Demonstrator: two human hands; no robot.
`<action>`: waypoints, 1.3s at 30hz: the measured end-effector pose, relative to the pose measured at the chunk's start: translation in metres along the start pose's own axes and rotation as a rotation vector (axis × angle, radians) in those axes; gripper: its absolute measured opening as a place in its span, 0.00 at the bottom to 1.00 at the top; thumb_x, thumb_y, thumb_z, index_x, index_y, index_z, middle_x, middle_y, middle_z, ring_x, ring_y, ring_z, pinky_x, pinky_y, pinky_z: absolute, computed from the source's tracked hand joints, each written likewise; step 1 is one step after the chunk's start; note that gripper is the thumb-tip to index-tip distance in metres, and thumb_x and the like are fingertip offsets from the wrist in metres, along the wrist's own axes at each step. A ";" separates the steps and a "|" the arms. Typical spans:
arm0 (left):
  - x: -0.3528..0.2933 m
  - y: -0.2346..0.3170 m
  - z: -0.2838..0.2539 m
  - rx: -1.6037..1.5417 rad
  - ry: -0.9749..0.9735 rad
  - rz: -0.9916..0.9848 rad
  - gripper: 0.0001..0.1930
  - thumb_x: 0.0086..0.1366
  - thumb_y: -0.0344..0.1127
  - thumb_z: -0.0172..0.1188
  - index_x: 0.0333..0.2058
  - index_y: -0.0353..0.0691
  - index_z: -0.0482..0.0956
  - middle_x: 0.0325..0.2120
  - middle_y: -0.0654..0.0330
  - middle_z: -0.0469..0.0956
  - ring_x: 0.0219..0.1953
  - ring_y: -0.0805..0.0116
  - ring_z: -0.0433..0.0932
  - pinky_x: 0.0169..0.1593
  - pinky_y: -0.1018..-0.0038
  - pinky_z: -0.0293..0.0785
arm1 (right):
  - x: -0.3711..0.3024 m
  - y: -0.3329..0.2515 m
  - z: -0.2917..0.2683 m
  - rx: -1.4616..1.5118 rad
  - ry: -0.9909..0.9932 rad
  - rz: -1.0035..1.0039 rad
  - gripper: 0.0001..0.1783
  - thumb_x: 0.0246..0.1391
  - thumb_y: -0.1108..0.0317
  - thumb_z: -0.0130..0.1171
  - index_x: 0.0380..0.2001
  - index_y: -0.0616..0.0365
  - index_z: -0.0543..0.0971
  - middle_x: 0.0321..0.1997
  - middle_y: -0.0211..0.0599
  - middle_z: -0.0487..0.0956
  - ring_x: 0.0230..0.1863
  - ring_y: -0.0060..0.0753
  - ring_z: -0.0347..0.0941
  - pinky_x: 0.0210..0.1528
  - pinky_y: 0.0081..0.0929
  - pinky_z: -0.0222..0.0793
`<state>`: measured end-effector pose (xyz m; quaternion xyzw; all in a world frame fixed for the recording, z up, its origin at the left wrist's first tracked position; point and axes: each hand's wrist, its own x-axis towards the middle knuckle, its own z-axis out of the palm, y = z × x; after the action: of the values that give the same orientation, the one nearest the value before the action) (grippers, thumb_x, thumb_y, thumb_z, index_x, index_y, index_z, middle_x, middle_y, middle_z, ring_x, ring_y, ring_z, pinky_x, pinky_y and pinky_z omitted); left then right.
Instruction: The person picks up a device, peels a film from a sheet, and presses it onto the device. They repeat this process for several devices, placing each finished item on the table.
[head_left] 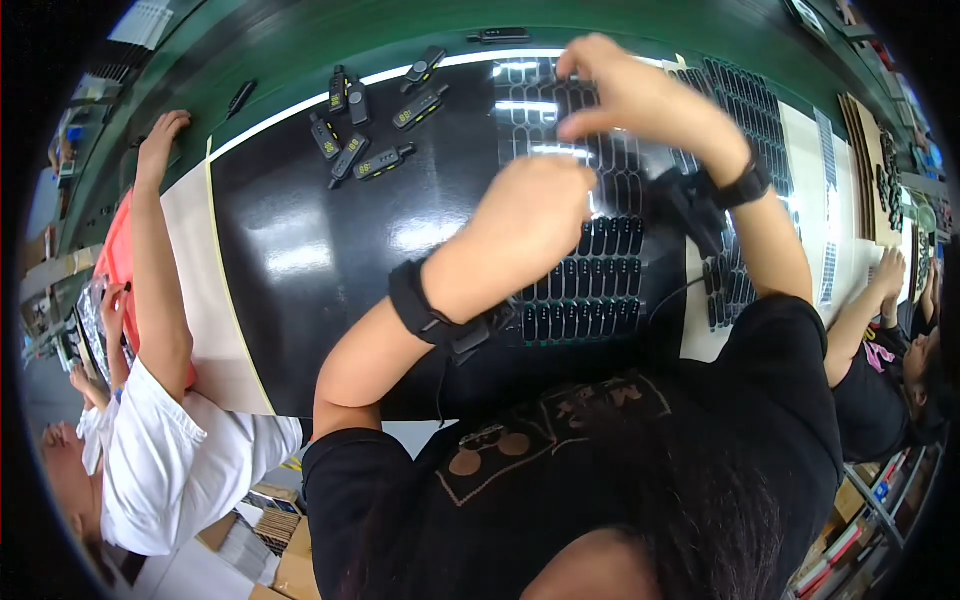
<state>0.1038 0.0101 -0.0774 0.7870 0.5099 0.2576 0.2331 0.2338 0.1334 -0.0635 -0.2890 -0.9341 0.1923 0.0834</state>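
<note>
My left hand [528,218] is curled over the middle of a clear plastic blister sheet [522,128] with oblong pockets. Its fingertips are hidden, so what they hold, if anything, does not show. Beyond it, at the far right part of the sheet, my right hand [640,98] has thumb and forefinger apart, with nothing visible between them. Black oblong parts [583,322] fill the sheet's nearer rows. To the left on the shiny black mat [330,240] lie several small black devices [384,162], some with lit yellow displays.
More pocketed sheets [745,110] lie at the right, partly behind my right forearm. A single black device [500,36] rests beyond the white line on the green surface [300,50]. Co-workers' arms [160,250] reach in at left and right. Black strapped units sit on my wrists.
</note>
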 end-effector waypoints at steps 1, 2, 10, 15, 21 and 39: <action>-0.002 0.000 0.011 -0.035 -0.040 0.016 0.06 0.45 0.30 0.54 0.18 0.33 0.72 0.21 0.49 0.72 0.28 0.52 0.72 0.33 0.63 0.68 | -0.006 -0.001 0.007 0.002 0.000 0.002 0.22 0.36 0.66 0.62 0.37 0.60 0.67 0.35 0.39 0.70 0.35 0.35 0.71 0.36 0.25 0.66; -0.003 0.000 0.022 -0.073 -0.078 0.039 0.05 0.44 0.29 0.54 0.18 0.33 0.72 0.20 0.50 0.72 0.28 0.54 0.72 0.33 0.64 0.67 | -0.016 -0.002 0.016 0.015 -0.071 0.053 0.25 0.33 0.66 0.64 0.35 0.59 0.65 0.35 0.41 0.67 0.35 0.39 0.69 0.35 0.27 0.65; -0.007 0.042 -0.008 0.122 -0.035 0.176 0.04 0.42 0.29 0.58 0.17 0.40 0.71 0.18 0.60 0.69 0.25 0.65 0.71 0.31 0.73 0.61 | -0.022 -0.002 0.021 0.075 -0.164 0.105 0.25 0.30 0.67 0.65 0.32 0.59 0.62 0.34 0.43 0.64 0.34 0.47 0.66 0.34 0.33 0.64; -0.015 0.067 -0.064 -0.016 0.188 0.138 0.07 0.39 0.28 0.61 0.20 0.42 0.73 0.18 0.65 0.70 0.24 0.68 0.68 0.30 0.74 0.58 | 0.019 -0.002 -0.004 0.214 -0.288 0.137 0.24 0.34 0.64 0.64 0.34 0.59 0.64 0.38 0.43 0.66 0.35 0.45 0.67 0.36 0.33 0.64; -0.007 0.056 -0.085 0.007 0.319 0.061 0.12 0.37 0.28 0.62 0.26 0.42 0.75 0.20 0.66 0.72 0.24 0.68 0.67 0.30 0.74 0.59 | 0.106 0.040 0.024 0.009 -0.143 0.065 0.28 0.35 0.56 0.63 0.38 0.60 0.67 0.38 0.46 0.69 0.41 0.45 0.67 0.43 0.30 0.63; -0.017 0.031 -0.127 -0.738 0.721 -0.262 0.24 0.44 0.18 0.55 0.44 0.28 0.65 0.19 0.66 0.71 0.26 0.80 0.68 0.36 0.83 0.61 | 0.088 -0.027 -0.038 0.879 0.179 0.071 0.15 0.55 0.65 0.42 0.42 0.62 0.71 0.23 0.30 0.70 0.22 0.17 0.68 0.24 0.13 0.68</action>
<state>0.0372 -0.0037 0.0359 0.4438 0.5274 0.6425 0.3347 0.1585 0.1754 -0.0138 -0.2734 -0.7423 0.5479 0.2722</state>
